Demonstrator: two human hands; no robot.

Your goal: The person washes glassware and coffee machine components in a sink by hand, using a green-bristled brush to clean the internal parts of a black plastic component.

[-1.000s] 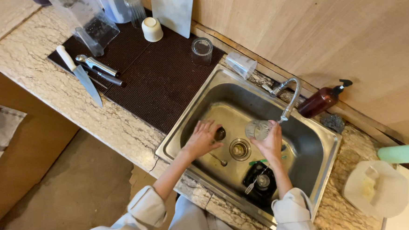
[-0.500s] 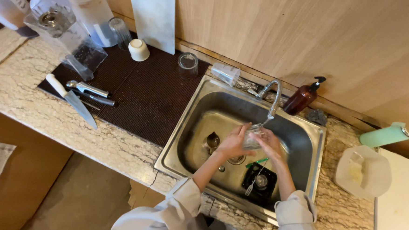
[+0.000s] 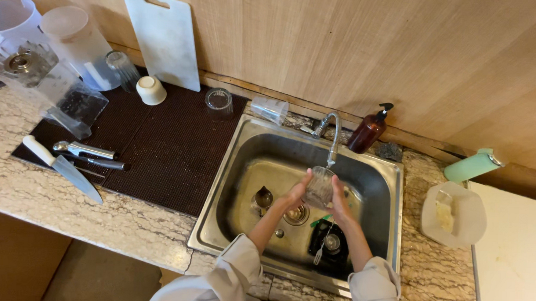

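Observation:
A clear drinking glass [image 3: 320,187] is held over the steel sink [image 3: 243,149], right under the spout of the curved tap [image 3: 328,130]. My left hand [image 3: 296,193] grips its left side and my right hand [image 3: 339,198] grips its right side. Below the hands, in the basin, lie a small metal cup [image 3: 262,198], the drain [image 3: 296,215], and a black dish [image 3: 332,240] with a fork and something green beside it.
A dark drying mat [image 3: 158,151] on the left holds a knife [image 3: 62,168], metal utensils [image 3: 90,153], an upturned white cup [image 3: 151,90], glasses and clear plastic jugs [image 3: 78,43]. A white cutting board [image 3: 161,36] leans on the wall. A brown soap pump [image 3: 368,129], green bottle [image 3: 475,166] and plastic tub [image 3: 454,214] stand right.
My left hand came up from the basin floor to join the right on the glass, and both lifted it under the tap spout. The view shifted left.

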